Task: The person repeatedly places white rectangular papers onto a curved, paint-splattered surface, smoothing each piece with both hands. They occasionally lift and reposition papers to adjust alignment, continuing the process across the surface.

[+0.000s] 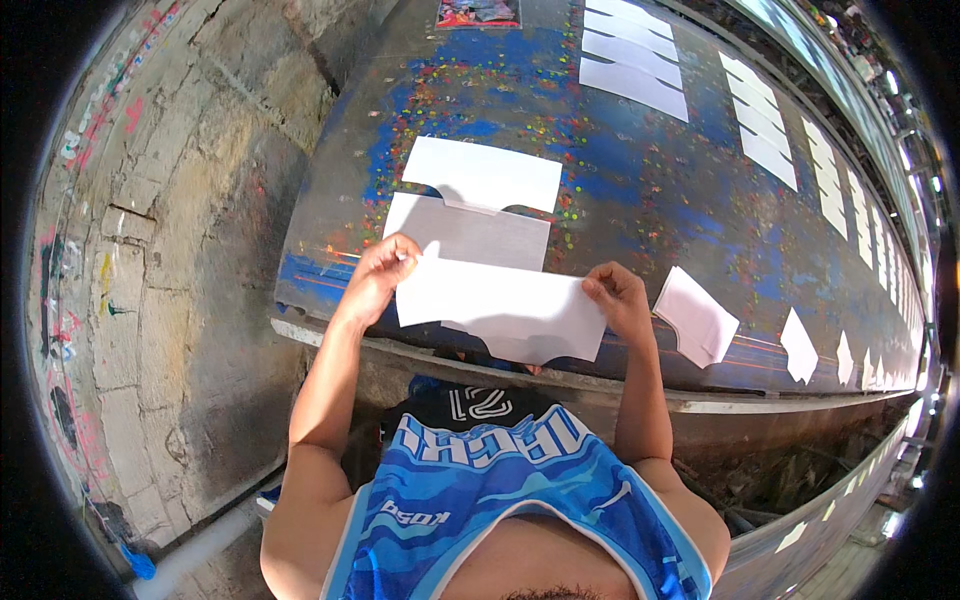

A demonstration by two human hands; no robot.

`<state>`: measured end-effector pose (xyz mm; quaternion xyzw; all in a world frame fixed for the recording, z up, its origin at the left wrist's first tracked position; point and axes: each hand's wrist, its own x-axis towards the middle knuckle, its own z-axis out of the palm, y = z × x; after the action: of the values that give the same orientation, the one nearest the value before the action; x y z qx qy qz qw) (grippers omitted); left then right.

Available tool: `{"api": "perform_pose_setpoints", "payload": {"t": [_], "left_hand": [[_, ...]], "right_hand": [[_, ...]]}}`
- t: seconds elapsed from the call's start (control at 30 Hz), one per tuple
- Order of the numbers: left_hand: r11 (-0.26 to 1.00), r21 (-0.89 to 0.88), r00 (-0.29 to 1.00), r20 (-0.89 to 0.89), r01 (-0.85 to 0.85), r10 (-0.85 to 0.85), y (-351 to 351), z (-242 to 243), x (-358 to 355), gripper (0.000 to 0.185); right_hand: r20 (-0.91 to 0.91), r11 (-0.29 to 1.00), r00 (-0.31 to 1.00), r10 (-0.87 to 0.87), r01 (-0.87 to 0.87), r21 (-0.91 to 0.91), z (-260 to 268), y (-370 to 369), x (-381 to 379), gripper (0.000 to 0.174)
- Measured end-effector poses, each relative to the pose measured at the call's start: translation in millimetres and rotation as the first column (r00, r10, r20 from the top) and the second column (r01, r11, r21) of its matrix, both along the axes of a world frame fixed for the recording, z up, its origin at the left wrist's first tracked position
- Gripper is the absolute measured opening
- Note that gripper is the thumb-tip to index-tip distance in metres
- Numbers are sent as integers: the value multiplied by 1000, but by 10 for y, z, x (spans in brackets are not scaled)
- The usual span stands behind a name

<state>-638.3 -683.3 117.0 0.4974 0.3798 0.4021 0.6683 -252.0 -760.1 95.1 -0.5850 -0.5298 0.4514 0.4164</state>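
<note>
Between both hands I hold a white cut panel (502, 304), probably fabric, over the table's near edge. My left hand (384, 271) pinches its upper left corner, and my right hand (619, 298) grips its upper right corner. Its lower edge carries a curved cut-out. Just beyond it a second white panel (472, 231) lies flat, partly covered by the held one. Above that rests a third white panel (484, 171) with curved notches along its lower edge. To the right of my right hand sits a small pile of white cut pieces (694, 319).
The long dark table (637, 247) is stained blue and speckled with paint. Rows of white panels (634, 64) run along it to the right, with more small piles (799, 349) near its front edge. A plastic-wrapped printed item (478, 11) lies at the top. A rough concrete floor (217, 315) is on the left.
</note>
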Motion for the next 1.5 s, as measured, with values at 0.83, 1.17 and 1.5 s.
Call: {"api": "perform_pose_setpoints", "payload": {"t": [0.83,1.17,1.5], "left_hand": [[799,558,625,-547,-225,557,3446,-836,557,37],[778,580,618,-526,-242,584,3544,-935,585,37],[681,665,377,-741,306,555,3267,-886,756,43]], "right_hand": [[368,853,778,-510,399,337,-807,3056,-59,22],[397,836,736,-549,468,288,-847,3098,-75,26],[371,834,747,-552,493,248,-847,3125,-62,29]]}}
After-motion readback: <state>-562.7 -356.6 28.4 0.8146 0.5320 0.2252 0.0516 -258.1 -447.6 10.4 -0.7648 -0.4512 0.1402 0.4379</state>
